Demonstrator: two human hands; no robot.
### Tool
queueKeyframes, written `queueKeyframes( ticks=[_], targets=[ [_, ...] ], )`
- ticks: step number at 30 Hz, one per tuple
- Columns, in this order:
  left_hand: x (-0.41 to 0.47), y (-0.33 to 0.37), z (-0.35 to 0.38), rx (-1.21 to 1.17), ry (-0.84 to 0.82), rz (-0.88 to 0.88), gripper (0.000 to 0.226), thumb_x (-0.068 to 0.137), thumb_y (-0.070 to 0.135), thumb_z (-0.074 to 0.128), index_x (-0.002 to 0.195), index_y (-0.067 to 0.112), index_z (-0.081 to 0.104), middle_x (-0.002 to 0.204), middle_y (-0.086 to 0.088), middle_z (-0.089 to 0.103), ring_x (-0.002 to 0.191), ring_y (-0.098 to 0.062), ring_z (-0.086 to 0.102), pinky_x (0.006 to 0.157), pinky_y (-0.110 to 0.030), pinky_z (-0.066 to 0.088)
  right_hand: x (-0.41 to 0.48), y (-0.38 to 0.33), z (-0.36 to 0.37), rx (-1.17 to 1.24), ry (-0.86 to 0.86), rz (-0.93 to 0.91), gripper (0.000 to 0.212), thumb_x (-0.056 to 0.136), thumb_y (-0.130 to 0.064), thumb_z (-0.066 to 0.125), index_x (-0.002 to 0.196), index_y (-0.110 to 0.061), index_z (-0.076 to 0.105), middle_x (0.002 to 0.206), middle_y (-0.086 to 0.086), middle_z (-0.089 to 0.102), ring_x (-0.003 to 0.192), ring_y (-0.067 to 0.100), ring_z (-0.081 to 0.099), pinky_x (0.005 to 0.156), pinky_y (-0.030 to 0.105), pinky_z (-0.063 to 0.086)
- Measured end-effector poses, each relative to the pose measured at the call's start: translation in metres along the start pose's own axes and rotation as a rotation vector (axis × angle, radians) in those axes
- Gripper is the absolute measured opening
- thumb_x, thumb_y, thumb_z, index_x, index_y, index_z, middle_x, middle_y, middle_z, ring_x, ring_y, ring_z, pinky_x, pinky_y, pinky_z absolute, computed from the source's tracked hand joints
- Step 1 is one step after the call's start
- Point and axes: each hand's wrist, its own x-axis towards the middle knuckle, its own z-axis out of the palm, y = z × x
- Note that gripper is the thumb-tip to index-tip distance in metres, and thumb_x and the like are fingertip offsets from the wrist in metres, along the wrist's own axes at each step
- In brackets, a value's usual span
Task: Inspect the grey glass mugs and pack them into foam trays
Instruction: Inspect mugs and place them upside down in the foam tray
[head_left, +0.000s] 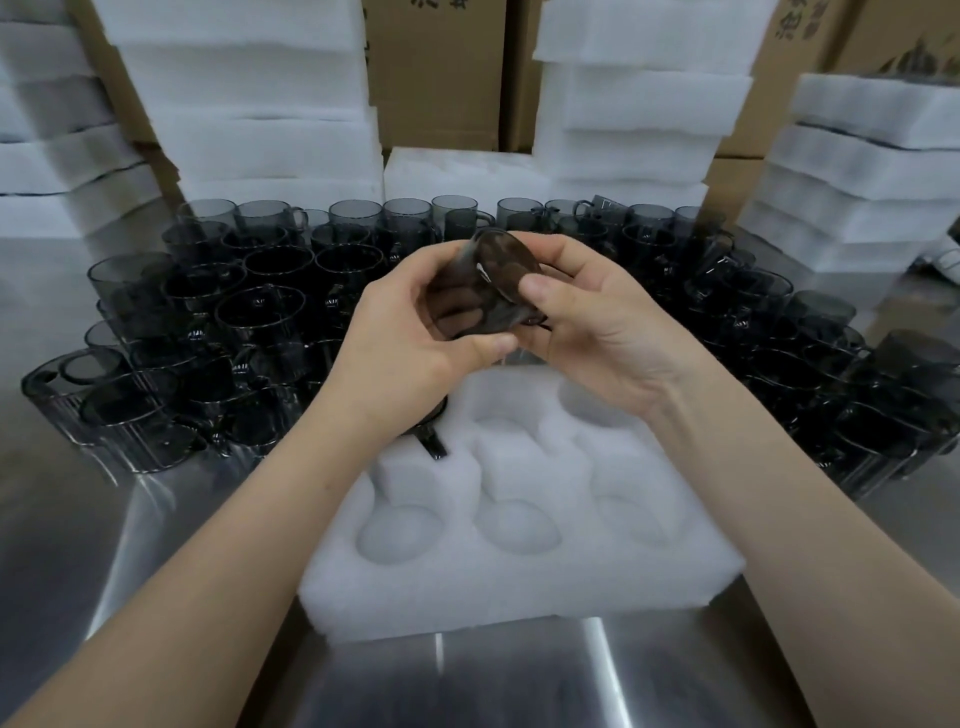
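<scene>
Resting on steel table (130, 545): foam tray (519, 587); being gripped above it by left hand (410, 358) and right hand (592, 322): tilted grey mug (506, 265); crowding behind and beside: loose mugs (249, 312), foam stacks (249, 104), cartons (436, 78)

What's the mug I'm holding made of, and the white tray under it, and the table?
Mug: looks like smoky grey glass, glossy, see-through with bright glints. Tray: white foam, matte and fuzzy, with round pockets cut in. Table: probably stainless steel, brushed, showing streaky reflections.

Bare forearms (218, 525), left grip (410, 338), right grip (587, 322), short thumbnails (536, 285)
</scene>
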Motion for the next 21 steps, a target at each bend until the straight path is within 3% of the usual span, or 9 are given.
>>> queueKeyframes(
  ticks=[5,9,14,17,19,21],
  targets=[
    [-0.0030,0.0025,0.0024,0.200,-0.003,0.017,0.055,0.063,0.020,0.080,0.114,0.025,0.062,0.107,0.003,0.069,0.103,-0.014,0.067,0.093,-0.038,0.054,0.0020,0.0041,0.0042,-0.245,0.164,-0.034,0.022,0.075,-0.022,0.072,0.093,-0.016,0.060,0.086,0.003,0.070,0.078,0.021,0.066,0.070,0.042,0.053],
    [-0.0039,0.0066,0.0025,0.318,-0.029,0.025,0.056,0.065,0.034,0.080,0.118,0.027,0.065,0.103,0.013,0.071,0.100,-0.003,0.065,0.093,-0.032,0.052,0.0027,0.0077,0.0049,-0.335,0.297,-0.067,0.022,0.091,-0.033,0.067,0.077,-0.018,0.057,0.069,-0.002,0.065,0.063,0.014,0.063,0.056,0.035,0.055],
    [-0.0015,0.0073,0.0010,0.192,0.012,0.030,0.053,0.071,0.025,0.075,0.122,0.017,0.063,0.109,0.007,0.071,0.103,-0.006,0.065,0.093,-0.026,0.051,0.0061,0.0032,0.0038,-0.115,0.276,0.094,0.036,0.101,-0.037,0.048,0.102,-0.004,0.063,0.086,0.014,0.064,0.070,0.022,0.064,0.063,0.038,0.057],
    [-0.0018,0.0077,-0.0011,0.075,0.026,0.034,0.053,0.077,0.017,0.070,0.128,0.016,0.055,0.115,0.002,0.068,0.107,-0.006,0.064,0.087,-0.018,0.049,0.0055,0.0025,0.0038,-0.119,0.200,0.209,0.041,0.101,-0.044,0.045,0.087,-0.007,0.056,0.071,0.009,0.057,0.058,0.021,0.058,0.051,0.030,0.053],
    [-0.0023,0.0085,-0.0016,0.048,0.014,0.037,0.062,0.078,0.014,0.068,0.135,0.021,0.045,0.121,-0.003,0.064,0.114,-0.010,0.062,0.089,-0.019,0.049,0.0044,0.0028,0.0039,-0.135,0.145,0.223,0.044,0.102,-0.043,0.040,0.072,-0.013,0.049,0.061,0.004,0.054,0.049,0.018,0.053,0.042,0.026,0.046],
    [-0.0023,0.0085,-0.0013,0.062,-0.001,0.052,0.061,0.078,0.013,0.067,0.134,0.022,0.044,0.125,-0.002,0.062,0.117,-0.010,0.060,0.094,-0.022,0.049,0.0036,0.0030,0.0034,-0.138,0.118,0.221,0.044,0.103,-0.042,0.038,0.069,-0.016,0.046,0.059,0.001,0.050,0.045,0.016,0.049,0.038,0.022,0.039]
  ],
)
